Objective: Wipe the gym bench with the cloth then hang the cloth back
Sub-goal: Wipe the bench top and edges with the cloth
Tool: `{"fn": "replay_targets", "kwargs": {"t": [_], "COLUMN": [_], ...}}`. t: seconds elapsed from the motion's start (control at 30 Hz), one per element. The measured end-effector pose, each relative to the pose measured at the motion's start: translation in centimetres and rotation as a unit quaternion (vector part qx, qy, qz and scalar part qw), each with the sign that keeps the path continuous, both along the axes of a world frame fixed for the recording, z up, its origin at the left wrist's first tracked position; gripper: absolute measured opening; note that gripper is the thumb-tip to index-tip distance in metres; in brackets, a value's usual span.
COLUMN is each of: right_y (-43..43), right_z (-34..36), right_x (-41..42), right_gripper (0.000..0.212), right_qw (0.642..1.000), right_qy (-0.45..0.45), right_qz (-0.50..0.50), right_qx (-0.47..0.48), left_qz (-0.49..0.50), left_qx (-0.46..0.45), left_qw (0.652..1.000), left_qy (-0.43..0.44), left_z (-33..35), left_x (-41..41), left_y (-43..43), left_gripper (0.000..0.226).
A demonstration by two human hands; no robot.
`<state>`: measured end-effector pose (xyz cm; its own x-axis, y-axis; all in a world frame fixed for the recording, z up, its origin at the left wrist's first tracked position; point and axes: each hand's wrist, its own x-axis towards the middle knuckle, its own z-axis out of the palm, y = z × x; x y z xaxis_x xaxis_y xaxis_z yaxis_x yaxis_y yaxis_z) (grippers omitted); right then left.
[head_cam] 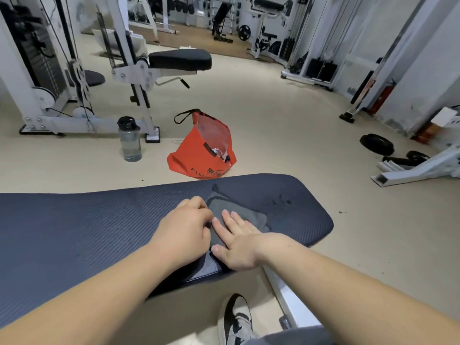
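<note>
A dark blue ribbed gym bench (87, 225) runs across the lower half of the view. A grey cloth (245, 214) lies folded flat on its right part. My left hand (184, 227) rests at the cloth's left edge with the fingers curled onto the edge. My right hand (239, 241) lies flat on the cloth, fingers spread and pointing away from me. Part of the cloth is hidden under both hands.
An orange bag (204, 150) and a clear water bottle (129, 140) stand on the floor beyond the bench. A white weight machine with a black seat (180, 59) is behind them. Black weight plates (377, 144) lie at the right. My shoe (236, 319) is below the bench.
</note>
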<state>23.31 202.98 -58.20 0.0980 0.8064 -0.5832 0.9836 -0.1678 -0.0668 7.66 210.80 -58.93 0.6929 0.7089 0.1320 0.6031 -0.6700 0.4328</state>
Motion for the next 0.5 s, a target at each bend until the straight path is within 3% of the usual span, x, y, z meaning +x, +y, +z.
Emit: {"fn": "replay_targets", "kwargs": {"t": [0.1,0.33,0.5], "right_y": [2.2,5.2,3.8], "right_z": [-0.7,-2.0,-2.4], "right_x": [3.7,14.5,13.8], "right_gripper": [0.073,0.072,0.072], "right_qw": [0.999,0.961,0.968], "right_qy": [0.025,-0.037,-0.041], "right_qz": [-0.014,-0.241,-0.224], "right_qx": [0.031,0.128,0.102], "left_qz": [-0.001,-0.001,-0.052], "left_qx": [0.017,0.029,0.041], "left_qw": [1.0,0.999,0.997], "left_qy": [0.0,0.031,0.042], "left_z": [-0.1,-1.0,-1.4], "left_x": [0.2,0.3,2.5], "left_y": [-0.1,1.2,0.3], "left_gripper": [0.031,0.029,0.03]}}
